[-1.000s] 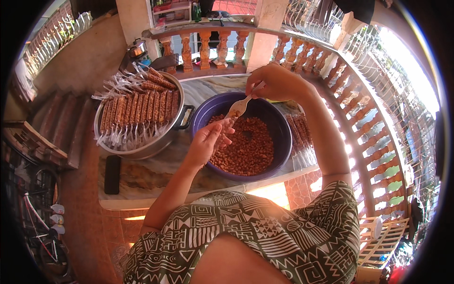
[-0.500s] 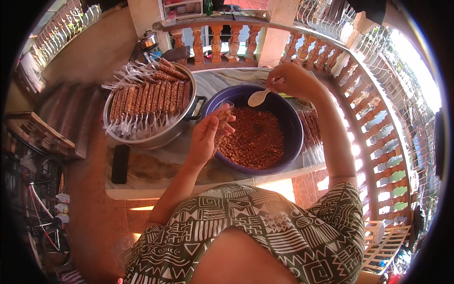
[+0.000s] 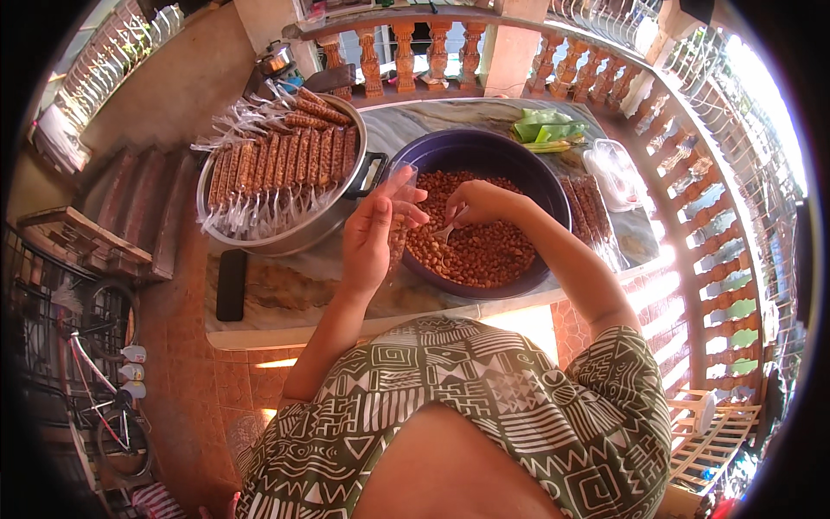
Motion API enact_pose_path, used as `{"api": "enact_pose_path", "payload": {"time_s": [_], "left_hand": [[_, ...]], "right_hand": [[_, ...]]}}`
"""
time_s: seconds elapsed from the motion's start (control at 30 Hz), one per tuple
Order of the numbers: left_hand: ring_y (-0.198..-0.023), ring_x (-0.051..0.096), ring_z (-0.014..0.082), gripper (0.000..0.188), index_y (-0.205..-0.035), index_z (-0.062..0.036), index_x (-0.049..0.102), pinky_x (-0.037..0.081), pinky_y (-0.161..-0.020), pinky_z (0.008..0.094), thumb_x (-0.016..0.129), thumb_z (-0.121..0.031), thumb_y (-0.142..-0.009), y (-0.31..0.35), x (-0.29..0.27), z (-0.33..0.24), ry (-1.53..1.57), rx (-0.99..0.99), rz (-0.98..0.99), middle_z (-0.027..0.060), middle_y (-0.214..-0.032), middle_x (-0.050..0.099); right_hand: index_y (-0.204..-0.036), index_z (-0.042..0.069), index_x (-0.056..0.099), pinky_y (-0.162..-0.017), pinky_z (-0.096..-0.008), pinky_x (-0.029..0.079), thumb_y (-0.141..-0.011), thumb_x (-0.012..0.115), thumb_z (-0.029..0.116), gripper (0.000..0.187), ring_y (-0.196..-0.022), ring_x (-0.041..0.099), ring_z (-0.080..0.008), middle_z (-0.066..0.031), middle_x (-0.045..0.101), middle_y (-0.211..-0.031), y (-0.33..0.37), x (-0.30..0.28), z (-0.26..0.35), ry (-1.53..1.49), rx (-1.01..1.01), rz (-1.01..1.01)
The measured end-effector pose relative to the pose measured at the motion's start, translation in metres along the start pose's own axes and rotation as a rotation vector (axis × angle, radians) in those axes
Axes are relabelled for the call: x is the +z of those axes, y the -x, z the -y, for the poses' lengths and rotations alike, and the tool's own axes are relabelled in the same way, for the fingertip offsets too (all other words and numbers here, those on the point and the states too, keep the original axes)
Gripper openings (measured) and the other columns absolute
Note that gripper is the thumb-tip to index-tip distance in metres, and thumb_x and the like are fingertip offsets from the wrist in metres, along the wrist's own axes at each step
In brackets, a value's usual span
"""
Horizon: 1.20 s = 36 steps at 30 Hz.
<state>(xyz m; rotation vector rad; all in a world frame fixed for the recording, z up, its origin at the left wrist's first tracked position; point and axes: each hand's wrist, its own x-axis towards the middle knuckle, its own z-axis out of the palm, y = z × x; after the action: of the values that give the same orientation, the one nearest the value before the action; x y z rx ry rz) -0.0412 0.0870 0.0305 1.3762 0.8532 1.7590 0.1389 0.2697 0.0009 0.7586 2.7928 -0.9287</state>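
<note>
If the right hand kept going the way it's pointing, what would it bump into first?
Probably the thin clear bag held by the left hand. The right hand, over the bowl of peanuts, points leftward at it, though depth is unclear.

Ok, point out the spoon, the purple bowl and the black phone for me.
spoon [image 3: 447, 230], head view, on its pale handle under the right hand.
purple bowl [image 3: 450, 148], head view, on the far inner wall.
black phone [image 3: 231, 285], head view, on its middle.

Sunlit balcony, terracotta balustrade [image 3: 406, 52], marble table [image 3: 285, 290].
</note>
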Motion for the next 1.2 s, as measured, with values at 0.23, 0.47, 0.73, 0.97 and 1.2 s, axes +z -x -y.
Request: {"api": "enact_pose_path", "payload": {"time_s": [0.23, 0.47, 0.73, 0.97, 1.2], "left_hand": [[-0.084, 0.064, 0.0107, 0.044, -0.135, -0.0021, 0.053, 0.050, -0.077, 0.0247, 0.042, -0.033, -0.105, -0.007, -0.002, 0.016, 0.059, -0.246, 0.022, 0.0095, -0.109, 0.066], [-0.082, 0.063, 0.0095, 0.043, -0.132, -0.0031, 0.055, 0.050, -0.074, 0.0231, 0.046, -0.034, -0.103, -0.016, -0.002, 0.026, 0.111, -0.440, 0.111, 0.0060, -0.107, 0.067], [-0.082, 0.064, 0.0123, 0.043, -0.132, 0.0006, 0.054, 0.050, -0.072, 0.0258, 0.043, -0.031, -0.105, -0.019, 0.004, 0.025, 0.088, -0.409, 0.169, 0.0092, -0.105, 0.067], [-0.081, 0.063, 0.0115, 0.044, -0.133, -0.0006, 0.054, 0.050, -0.072, 0.0257, 0.042, -0.032, -0.105, -0.020, 0.009, 0.022, 0.081, -0.397, 0.173, 0.0087, -0.105, 0.066], [-0.082, 0.062, 0.0105, 0.042, -0.133, -0.0038, 0.055, 0.049, -0.075, 0.0250, 0.043, -0.032, -0.104, -0.019, 0.006, 0.024, 0.115, -0.420, 0.182, 0.0072, -0.108, 0.067]], "right_hand": [[-0.095, 0.007, 0.075, -0.075, -0.0289, 0.050, -0.077, 0.076, 0.012, 0.019, -0.081, 0.065, -0.0126, -0.0038, 0.073, -0.086, 0.026, -0.056, -0.007, -0.138, -0.107, -0.024], [-0.097, 0.007, 0.074, -0.076, -0.0289, 0.051, -0.079, 0.074, 0.013, 0.019, -0.082, 0.066, -0.0134, -0.0038, 0.072, -0.087, 0.068, -0.133, 0.032, -0.124, -0.021, -0.190], [-0.094, 0.012, 0.076, -0.078, -0.0309, 0.049, -0.077, 0.074, 0.016, 0.018, -0.083, 0.062, -0.0150, -0.0038, 0.069, -0.086, 0.063, -0.169, 0.064, 0.047, -0.137, -0.220], [-0.092, 0.012, 0.076, -0.076, -0.0340, 0.051, -0.075, 0.072, 0.018, 0.018, -0.082, 0.065, -0.0195, -0.0066, 0.070, -0.084, 0.063, -0.165, 0.094, 0.191, -0.037, -0.221], [-0.092, 0.011, 0.075, -0.079, -0.0343, 0.052, -0.077, 0.072, 0.015, 0.016, -0.086, 0.067, -0.0212, -0.0086, 0.071, -0.090, 0.068, -0.162, 0.107, 0.281, -0.026, -0.250]]}}
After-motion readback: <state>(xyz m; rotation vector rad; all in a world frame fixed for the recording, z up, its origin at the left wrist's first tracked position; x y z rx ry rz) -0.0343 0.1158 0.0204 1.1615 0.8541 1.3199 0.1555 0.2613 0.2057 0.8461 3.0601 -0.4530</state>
